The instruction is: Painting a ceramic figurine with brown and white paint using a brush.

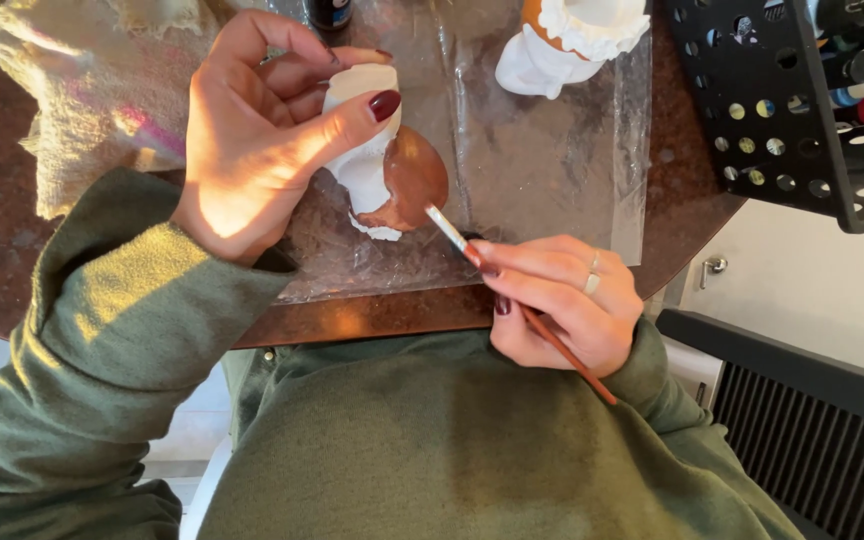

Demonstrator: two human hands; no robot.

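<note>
The left hand (252, 140) gripped a white plaster figurine (377, 160) over the plastic sheet (542, 170) near the table's front edge; the right hand (562, 300) pinched a paintbrush (517, 305) at its brown-painted part

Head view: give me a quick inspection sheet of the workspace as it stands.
Surface: round brown table under a clear plastic sheet.
Job's things: white figurine with a brown-painted part; thin paintbrush, tip at the brown area.
Clutter: second white figurine, stained cloth, black paint rack.
Grippers: left hand holds the figurine; right hand holds the brush.
Cables: nothing seen.
Surroundings: dark radiator, lower right.
</note>
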